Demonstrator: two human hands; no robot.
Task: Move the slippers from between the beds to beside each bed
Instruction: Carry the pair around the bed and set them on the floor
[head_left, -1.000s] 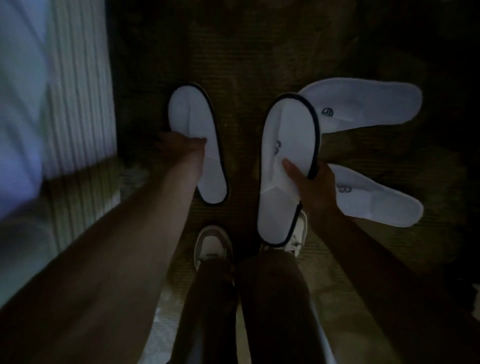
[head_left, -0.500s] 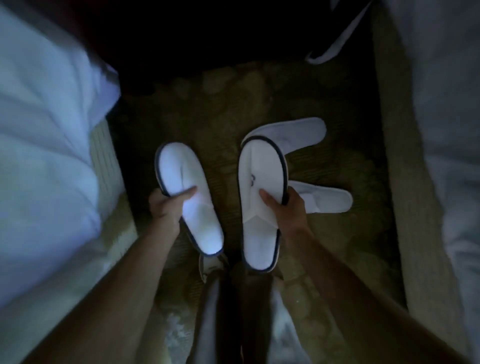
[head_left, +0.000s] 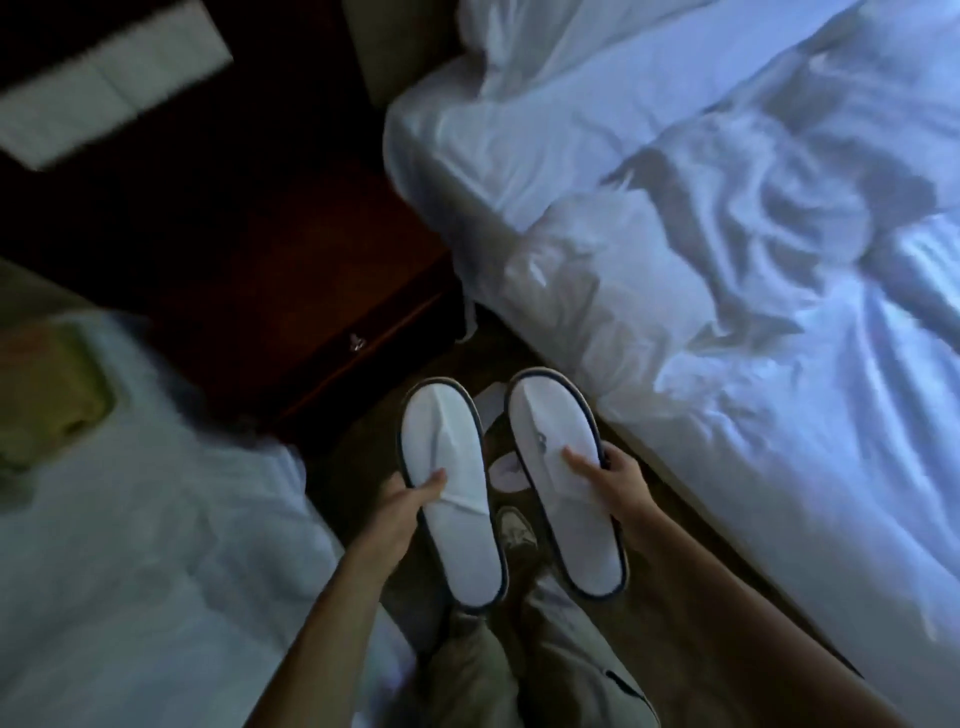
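I hold two white slippers with dark trim above the floor between the beds. My left hand grips the left slipper at its middle, thumb on top. My right hand grips the right slipper the same way. Both slippers point away from me, side by side. Parts of another white slipper show on the carpet through the gap between them; the rest is hidden.
A white bed fills the right side and another white bed the left. A dark wooden nightstand stands between them at the far end. My shoe and trouser legs are below the slippers on brown carpet.
Both hands have lifted the two slippers off the carpet and higher. The view has tilted up, so the beds and nightstand show and the other pair is mostly covered.
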